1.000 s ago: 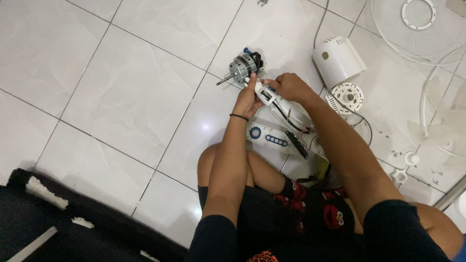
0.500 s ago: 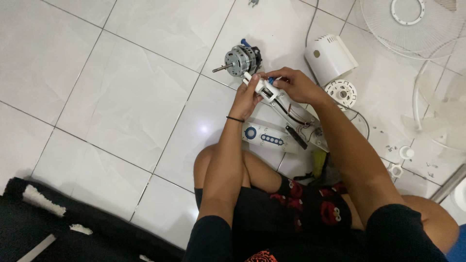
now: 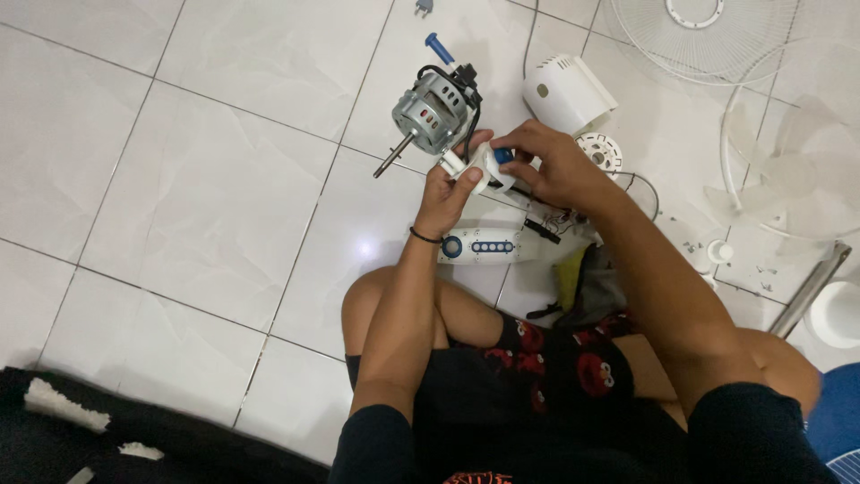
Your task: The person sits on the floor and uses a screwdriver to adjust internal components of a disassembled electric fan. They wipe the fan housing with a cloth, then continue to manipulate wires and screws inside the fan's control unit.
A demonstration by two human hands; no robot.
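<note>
Above the white tiled floor (image 3: 206, 206), both hands grasp one white plastic part (image 3: 479, 170) — left hand (image 3: 448, 193) clenched beneath, right hand (image 3: 555, 166) pinching its blue knob (image 3: 504, 155) — just beside the fan motor (image 3: 433, 109).

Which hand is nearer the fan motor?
Left. The left hand sits just below the fan motor, gripping a white part; the right hand is farther off to its right.

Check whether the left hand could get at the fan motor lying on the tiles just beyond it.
Probably yes. The left hand grips a small white part right beside the fan motor, with only bare floor tile between; it would have to release that part first.
</note>
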